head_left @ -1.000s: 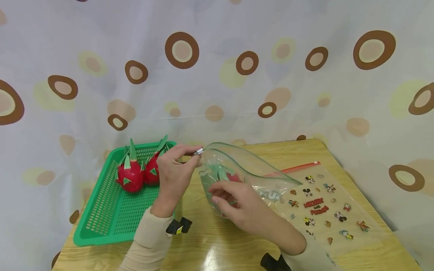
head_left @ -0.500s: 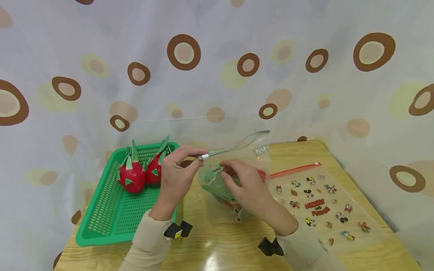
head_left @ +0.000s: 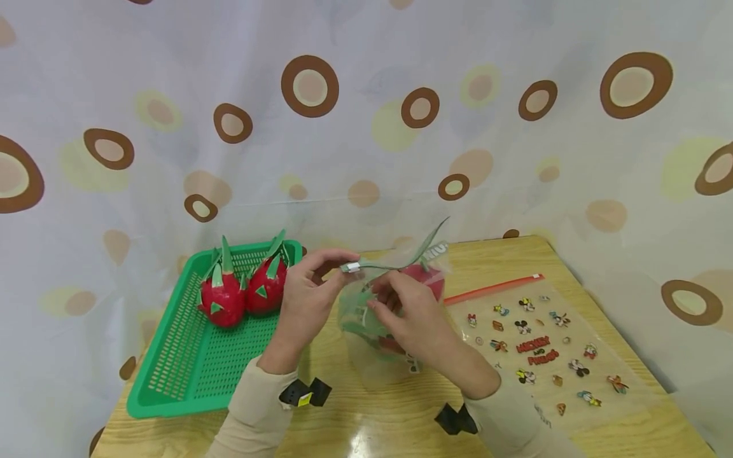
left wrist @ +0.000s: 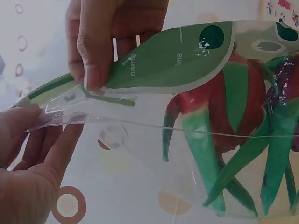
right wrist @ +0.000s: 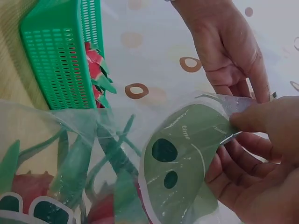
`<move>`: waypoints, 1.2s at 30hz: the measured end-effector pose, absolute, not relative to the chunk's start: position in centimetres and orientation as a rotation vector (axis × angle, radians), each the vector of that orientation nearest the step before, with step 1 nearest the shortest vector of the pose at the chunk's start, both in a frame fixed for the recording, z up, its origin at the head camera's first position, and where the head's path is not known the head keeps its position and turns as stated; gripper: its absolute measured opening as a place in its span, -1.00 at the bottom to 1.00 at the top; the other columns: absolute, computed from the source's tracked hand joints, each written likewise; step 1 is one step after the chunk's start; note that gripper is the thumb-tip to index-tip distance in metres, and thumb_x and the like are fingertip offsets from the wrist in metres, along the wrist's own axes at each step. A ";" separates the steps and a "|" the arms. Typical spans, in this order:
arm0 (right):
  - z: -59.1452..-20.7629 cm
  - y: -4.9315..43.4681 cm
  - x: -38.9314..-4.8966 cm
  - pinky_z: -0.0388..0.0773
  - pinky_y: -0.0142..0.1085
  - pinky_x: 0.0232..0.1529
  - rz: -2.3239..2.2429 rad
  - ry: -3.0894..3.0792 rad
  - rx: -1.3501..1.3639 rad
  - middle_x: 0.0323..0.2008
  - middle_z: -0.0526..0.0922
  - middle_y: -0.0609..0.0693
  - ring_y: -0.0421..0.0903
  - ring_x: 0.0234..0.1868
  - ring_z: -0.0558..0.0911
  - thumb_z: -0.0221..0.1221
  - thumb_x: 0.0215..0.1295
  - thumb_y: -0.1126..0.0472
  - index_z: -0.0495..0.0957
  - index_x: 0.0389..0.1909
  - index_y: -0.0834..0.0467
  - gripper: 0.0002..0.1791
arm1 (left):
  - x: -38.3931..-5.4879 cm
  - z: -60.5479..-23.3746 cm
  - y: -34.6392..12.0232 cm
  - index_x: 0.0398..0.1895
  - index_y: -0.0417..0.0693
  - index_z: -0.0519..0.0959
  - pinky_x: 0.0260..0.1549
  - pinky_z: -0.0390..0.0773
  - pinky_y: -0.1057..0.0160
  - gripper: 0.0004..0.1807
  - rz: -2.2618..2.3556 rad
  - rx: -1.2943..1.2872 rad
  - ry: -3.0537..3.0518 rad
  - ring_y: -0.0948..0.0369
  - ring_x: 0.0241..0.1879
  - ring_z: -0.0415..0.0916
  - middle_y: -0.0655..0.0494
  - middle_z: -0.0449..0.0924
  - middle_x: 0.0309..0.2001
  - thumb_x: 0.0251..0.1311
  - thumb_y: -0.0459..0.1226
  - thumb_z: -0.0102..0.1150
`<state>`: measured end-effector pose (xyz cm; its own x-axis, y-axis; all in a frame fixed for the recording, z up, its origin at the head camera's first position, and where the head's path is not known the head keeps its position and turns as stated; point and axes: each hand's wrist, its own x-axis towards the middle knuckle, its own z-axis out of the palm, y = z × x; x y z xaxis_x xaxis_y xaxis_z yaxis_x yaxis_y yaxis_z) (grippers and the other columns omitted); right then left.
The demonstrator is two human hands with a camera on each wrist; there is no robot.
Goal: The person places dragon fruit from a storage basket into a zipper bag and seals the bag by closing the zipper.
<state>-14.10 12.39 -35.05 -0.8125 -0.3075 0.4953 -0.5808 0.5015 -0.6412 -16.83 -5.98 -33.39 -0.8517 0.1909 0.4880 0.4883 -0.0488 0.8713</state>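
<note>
A clear zip bag with green print stands over the table. Through its film show red dragon fruits with green leaves. My left hand pinches the bag's zip top at its left end, beside a small white slider. My right hand grips the bag's upper film a little to the right, its thumb pressed on the green printed panel in the left wrist view. From the hands the zip strip curves up to the right. How many fruits the bag holds is partly hidden by the print and my right hand.
To the left, a green plastic basket holds two dragon fruits. A flat zip bag with cartoon prints and a red zip lies on the right of the wooden table. A patterned curtain hangs behind.
The bag's mouth, spread wide to the right before, has drawn in and its strip now curves upward. My right hand has risen slightly to the bag's upper film. The left hand keeps its pinch.
</note>
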 end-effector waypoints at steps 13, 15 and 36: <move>-34.1 12.9 -13.1 0.56 -0.30 -0.43 2.061 -2.203 0.723 -0.48 0.56 0.02 -0.12 -0.55 0.51 0.05 0.50 0.21 0.55 -0.21 0.34 -0.75 | -16.5 -33.1 -5.2 -0.29 -0.23 0.76 -0.52 0.43 0.42 -0.80 -1.569 -1.075 -1.785 0.20 -0.28 0.62 -0.09 0.71 -0.26 0.21 -0.58 0.18; -33.8 12.9 -13.1 0.59 -0.28 -0.38 2.163 -2.160 0.708 -0.48 0.60 0.00 -0.12 -0.56 0.53 0.04 0.50 0.19 0.55 -0.24 0.37 -0.71 | -16.5 -33.0 -5.1 -0.30 -0.22 0.76 -0.53 0.43 0.43 -0.79 -1.469 -1.084 -1.757 0.18 -0.30 0.64 -0.08 0.72 -0.27 0.18 -0.59 0.19; -32.2 13.2 -13.0 0.57 -0.25 -0.25 2.191 -2.222 0.518 -0.54 0.67 -0.06 -0.08 -0.54 0.58 0.22 0.38 0.14 0.62 -0.34 0.35 -0.70 | -15.9 -32.6 -4.5 -0.27 -0.26 0.76 -0.32 0.66 0.40 -0.85 -1.035 -1.109 -1.670 0.14 -0.31 0.72 -0.04 0.71 -0.24 0.09 -0.53 0.33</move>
<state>-13.02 13.15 -32.21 -0.9461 -0.2453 0.2114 -0.2149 -0.0128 -0.9765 -15.87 -4.48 -32.56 -0.2384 0.2389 0.9413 0.9494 0.2613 0.1741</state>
